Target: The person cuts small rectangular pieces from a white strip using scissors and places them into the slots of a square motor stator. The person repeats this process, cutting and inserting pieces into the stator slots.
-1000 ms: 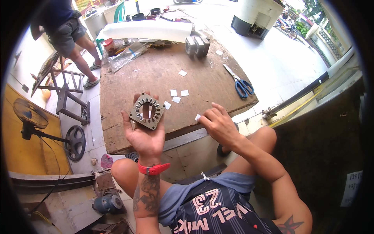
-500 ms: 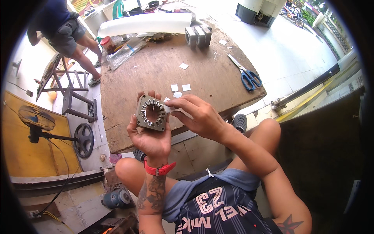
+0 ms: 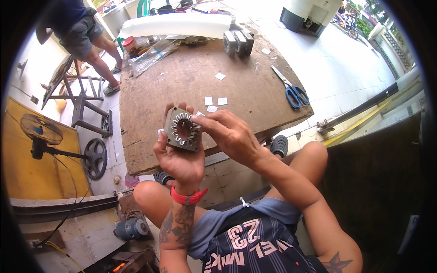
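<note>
My left hand (image 3: 180, 161) holds a square metal motor stator (image 3: 174, 135) from below, fingers wrapped behind it. Its round bore faces up and is ringed by slots lined with white slips. Thumb and fingers of my right hand (image 3: 230, 136) are pinched together at the upper right of the bore, against the slots. The white insulating paper slip in that pinch is almost wholly hidden by the fingertips. Just beyond the stator, several small square white paper pieces (image 3: 222, 101) lie on the wooden table (image 3: 182, 82).
Blue-handled scissors (image 3: 296, 93) lie at the table's right edge. More stators (image 3: 238, 44) stand at the back, beside a white roll (image 3: 177, 26) and a clear plastic bag (image 3: 152, 57). A fan (image 3: 43, 136) is at left; another person (image 3: 84, 36) stands beyond it.
My right fingertips have brought the white slip from beside the stator to its slots, where it is now mostly hidden. The stator has turned and tilted a little in my left hand.
</note>
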Action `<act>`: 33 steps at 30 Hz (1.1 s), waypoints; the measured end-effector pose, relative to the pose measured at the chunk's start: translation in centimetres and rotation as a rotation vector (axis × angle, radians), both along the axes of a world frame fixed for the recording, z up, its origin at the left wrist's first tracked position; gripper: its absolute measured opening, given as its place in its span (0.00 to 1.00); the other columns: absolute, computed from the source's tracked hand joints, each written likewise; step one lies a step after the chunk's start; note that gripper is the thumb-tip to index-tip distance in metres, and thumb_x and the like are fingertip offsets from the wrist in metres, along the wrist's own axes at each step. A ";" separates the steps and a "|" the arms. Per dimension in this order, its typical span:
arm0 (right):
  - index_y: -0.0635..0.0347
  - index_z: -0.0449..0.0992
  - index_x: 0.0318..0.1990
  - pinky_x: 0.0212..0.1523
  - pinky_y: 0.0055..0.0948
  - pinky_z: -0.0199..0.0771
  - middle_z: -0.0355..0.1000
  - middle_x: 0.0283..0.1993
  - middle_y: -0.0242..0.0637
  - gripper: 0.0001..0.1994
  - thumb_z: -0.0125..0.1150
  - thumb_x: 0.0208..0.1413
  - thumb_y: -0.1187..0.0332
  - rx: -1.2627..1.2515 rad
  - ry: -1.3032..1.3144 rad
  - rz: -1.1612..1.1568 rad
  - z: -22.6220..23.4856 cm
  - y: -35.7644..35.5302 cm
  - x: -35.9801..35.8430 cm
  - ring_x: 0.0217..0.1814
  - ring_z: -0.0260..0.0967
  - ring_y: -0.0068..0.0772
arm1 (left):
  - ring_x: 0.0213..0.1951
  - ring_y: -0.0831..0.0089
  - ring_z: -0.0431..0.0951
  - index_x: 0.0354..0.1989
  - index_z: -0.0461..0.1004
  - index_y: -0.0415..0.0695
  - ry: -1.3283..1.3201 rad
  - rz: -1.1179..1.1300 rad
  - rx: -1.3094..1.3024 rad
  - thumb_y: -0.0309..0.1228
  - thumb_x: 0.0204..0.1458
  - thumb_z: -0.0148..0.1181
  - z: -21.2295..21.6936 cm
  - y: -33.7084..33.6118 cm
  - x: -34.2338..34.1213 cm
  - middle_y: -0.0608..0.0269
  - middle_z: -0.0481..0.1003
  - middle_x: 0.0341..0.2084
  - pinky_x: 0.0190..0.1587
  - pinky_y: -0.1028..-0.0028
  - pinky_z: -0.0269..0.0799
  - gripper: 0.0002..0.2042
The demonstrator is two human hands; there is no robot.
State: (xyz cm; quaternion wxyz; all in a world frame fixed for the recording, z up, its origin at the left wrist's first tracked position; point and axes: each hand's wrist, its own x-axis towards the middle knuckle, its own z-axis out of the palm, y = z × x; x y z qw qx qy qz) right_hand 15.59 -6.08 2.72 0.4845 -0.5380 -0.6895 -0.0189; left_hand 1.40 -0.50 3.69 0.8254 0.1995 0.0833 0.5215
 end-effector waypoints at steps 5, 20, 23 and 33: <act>0.53 0.78 0.60 0.60 0.45 0.74 0.76 0.54 0.42 0.17 0.64 0.66 0.66 0.073 0.155 -0.039 -1.2 0.1 -1.3 0.56 0.75 0.48 | 0.69 0.55 0.68 0.74 0.62 0.44 -0.023 0.020 -0.078 0.51 0.66 0.46 0.1 0.4 -0.2 0.47 0.70 0.66 0.72 0.52 0.63 0.33; 0.58 0.81 0.50 0.60 0.45 0.71 0.78 0.49 0.46 0.14 0.66 0.66 0.59 -0.560 0.031 -0.575 -2.8 10.0 11.5 0.56 0.75 0.45 | 0.62 0.57 0.74 0.65 0.71 0.40 -0.080 -0.046 -0.236 0.52 0.70 0.50 -0.6 2.4 -1.6 0.47 0.75 0.63 0.68 0.54 0.66 0.28; 0.59 0.79 0.46 0.46 0.37 0.77 0.79 0.43 0.41 0.08 0.61 0.70 0.64 -0.383 0.372 -0.397 -0.8 8.0 9.2 0.45 0.78 0.36 | 0.63 0.55 0.74 0.66 0.71 0.40 -0.070 -0.021 -0.315 0.50 0.70 0.51 -0.7 2.7 -1.4 0.47 0.75 0.62 0.71 0.49 0.64 0.27; 0.58 0.79 0.54 0.47 0.39 0.81 0.80 0.45 0.40 0.16 0.71 0.59 0.75 0.011 0.086 -0.048 1.7 -0.3 1.1 0.44 0.79 0.41 | 0.67 0.57 0.70 0.71 0.62 0.45 0.020 0.010 -0.029 0.39 0.69 0.48 0.4 1.1 -0.8 0.43 0.67 0.68 0.72 0.55 0.62 0.25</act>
